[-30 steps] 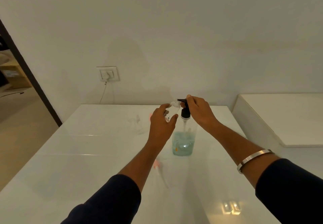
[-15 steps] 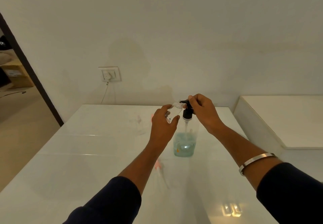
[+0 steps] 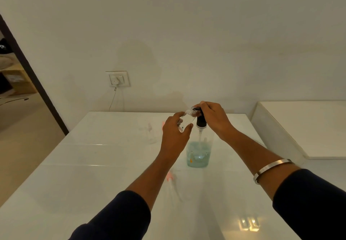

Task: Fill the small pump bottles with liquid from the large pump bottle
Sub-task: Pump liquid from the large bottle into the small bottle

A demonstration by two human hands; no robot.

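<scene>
So, small clear bottle (image 3: 186,121) tilted with its open mouth right at the black pump head (image 3: 200,120), left hand (image 3: 175,136) fingers curled round it, right hand (image 3: 213,120) fingers bent over the pump, big bottle (image 3: 199,153) of bluish liquid upright mid white table (image 3: 93,165), wall socket (image 3: 117,78) behind

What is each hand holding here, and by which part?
Left hand grips the small bottle round its body, tilted. Right hand holds the large pump bottle by its black pump head.
</scene>
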